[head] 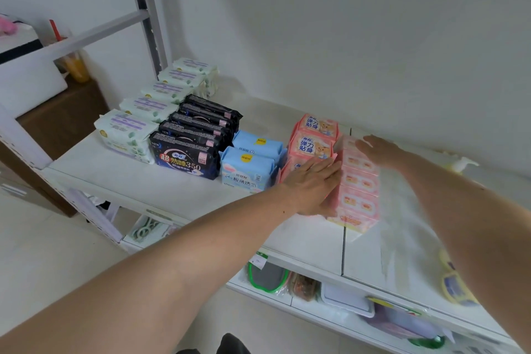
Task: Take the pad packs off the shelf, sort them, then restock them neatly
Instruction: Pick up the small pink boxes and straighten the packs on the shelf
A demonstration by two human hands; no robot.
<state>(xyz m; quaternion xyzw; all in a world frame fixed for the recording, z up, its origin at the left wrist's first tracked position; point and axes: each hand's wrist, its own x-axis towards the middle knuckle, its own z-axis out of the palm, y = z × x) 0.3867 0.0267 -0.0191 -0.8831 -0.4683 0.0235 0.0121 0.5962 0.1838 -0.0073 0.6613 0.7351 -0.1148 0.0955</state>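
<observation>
Restocking is nearly done: both hands square up the pale pink pack row (359, 181) near the shelf's (178, 192) front edge. The left hand (311, 187) presses flat-fingered on its left side; the right hand (379, 149), fingers straight, rests at its far end. Next, I judge, nudge it flush beside the bear-print pink packs (314, 138).

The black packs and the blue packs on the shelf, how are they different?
The black packs are dark with a night-sky moon picture; the blue packs are pale sky blue with a yellow round sticker. The black packs make a row of five; only two blue packs show. The blue row reaches less far back than the black row. Both rows stand on the white shelf, side by side, running front to back, and neither hand touches them.
</observation>
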